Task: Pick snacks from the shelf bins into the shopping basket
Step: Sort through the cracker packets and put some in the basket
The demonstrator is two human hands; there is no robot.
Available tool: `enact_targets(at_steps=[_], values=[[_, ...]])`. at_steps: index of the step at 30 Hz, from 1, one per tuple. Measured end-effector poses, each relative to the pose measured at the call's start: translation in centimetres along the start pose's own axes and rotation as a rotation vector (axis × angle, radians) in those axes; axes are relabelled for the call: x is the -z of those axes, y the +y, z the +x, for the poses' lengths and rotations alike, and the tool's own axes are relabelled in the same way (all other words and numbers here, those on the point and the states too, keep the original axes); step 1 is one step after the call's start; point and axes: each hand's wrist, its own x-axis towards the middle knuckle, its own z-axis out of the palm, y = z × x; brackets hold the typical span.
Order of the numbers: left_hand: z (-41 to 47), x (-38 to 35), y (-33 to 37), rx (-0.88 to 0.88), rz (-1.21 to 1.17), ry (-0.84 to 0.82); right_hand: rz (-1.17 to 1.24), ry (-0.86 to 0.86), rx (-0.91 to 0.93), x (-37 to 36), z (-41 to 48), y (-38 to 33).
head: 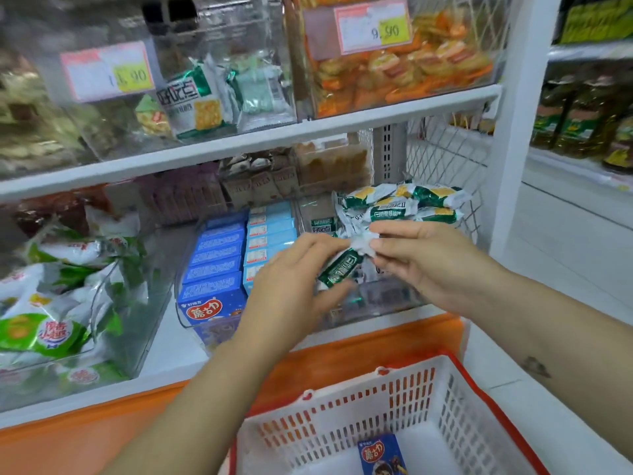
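Currently held: slim green-and-white foil snack packet point(340, 267), in the air in front of the lower shelf, between the two hands.
Packet axis: slanted, with the dark green end low toward the person's left and the white crimped end high toward the right.
Left hand point(294, 279): fingers curled over the packet's lower green part and thumb beneath it, gripping it.
Right hand point(421, 258): thumb and fingertips pinched together on the white crimped end, so both hands have hold of the one packet.
Source: clear plastic shelf bin point(394, 299) just behind the hands, with more green, white and yellow packets point(404, 200) heaped at its back.
Neighbouring stock: clear bin of dark blue and light blue cartons point(219, 262) to the left. The green-and-white bags farther left are blurred.
Destination: white slotted plastic shopping basket with red rim point(479, 382) — below the hands and nearer the person, well apart from the packet.
Basket contents: one dark blue carton point(382, 454) lying on the floor of the basket. The rest of the floor is cut off by the frame edge.
Governing relation: the basket mouth sits almost straight under the packet, so the move to come is probably a short drop downward and back.
Nearer hand: both hang over the basket — judged about equal, the right forearm crossing its far corner.
Caution: one hand probably has to let go first, or the packet is pulled two ways.
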Motion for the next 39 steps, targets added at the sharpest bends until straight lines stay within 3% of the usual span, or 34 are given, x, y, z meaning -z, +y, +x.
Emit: enact_targets(at_steps=[3, 4, 8, 10, 12, 14, 20, 28, 35, 39], values=[[2.5, -0.5, -1.3, 0.055, -0.005, 0.021, -0.025, -0.018, 0.046, -0.3, 1.9, -1.1], [3.2, -0.8, -1.9, 0.114, -0.034, 0.022, -0.19, -0.041, 0.119, 0.1, 2.5, -1.7], [6.3, -1.6, -5.8, 0.381, -0.142, 0.095, -1.263, -0.127, 0.467, 3.0, 6.2, -4.7], [8.3, -2.0, -7.9, 0.486, -0.191, 0.076, -1.598, -0.172, 0.441, 4.0, 8.5, -5.6], [10.2, -2.4, -9.5, 0.533, -0.196, 0.042, -1.776, -0.17, 0.358, 4.5, 10.7, -6.0], [11.9, -3.3, -10.9, 0.535, -0.102, -0.037, -1.808, -0.18, 0.311, 4.9, 12.4, -6.0], [16.2, -6.9, -15.3, 0.557, 0.095, -0.272, -1.597, -0.34, 0.325, 5.8, 15.2, -4.5], [19.6, -9.4, -15.1, 0.284, 0.395, -0.828, -1.631, -0.387, 0.417, 6.7, 15.9, -3.7], [20.7, -12.8, -15.8, 0.025, 0.695, -0.859, -1.622, -0.415, 0.438, 7.1, 16.1, -3.3], [20.9, -13.6, -16.9, 0.091, 0.572, -1.003, -1.603, -0.428, 0.418, 7.0, 16.1, -3.5]])
